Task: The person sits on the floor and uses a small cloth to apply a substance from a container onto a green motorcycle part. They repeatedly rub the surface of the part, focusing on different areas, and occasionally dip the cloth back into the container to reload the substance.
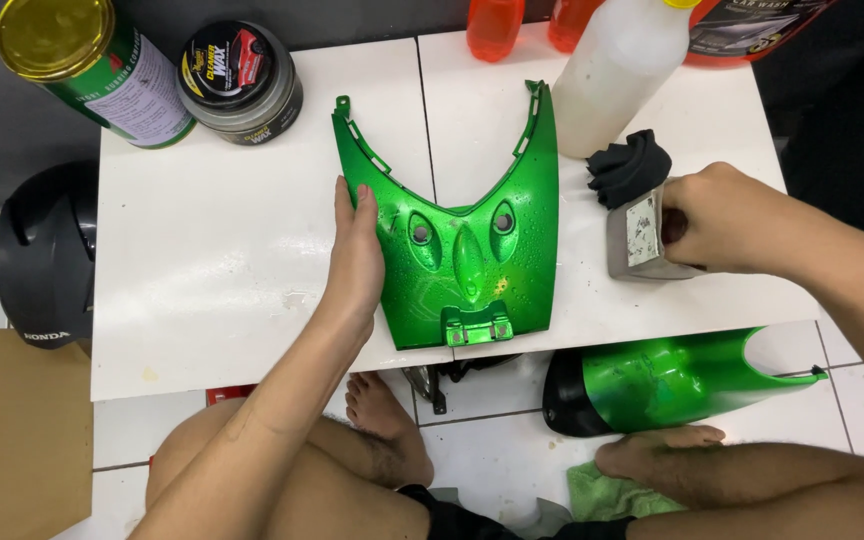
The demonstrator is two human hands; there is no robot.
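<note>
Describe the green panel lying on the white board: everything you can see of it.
The green panel is a glossy, metallic-green bodywork piece, plastic by its look, shaped like a V with two prongs pointing away from the person. It lies flat on the white board, beaded with water drops. It has two oval recesses, a raised centre ridge, clip tabs along the prongs and a bracket at its near edge. The left hand rests against its left edge.

One head-worn camera — looking steeply down, close over the white table (pixel 212 250).

White board (pixel 222 250) over tiled floor (pixel 492 450)
</note>
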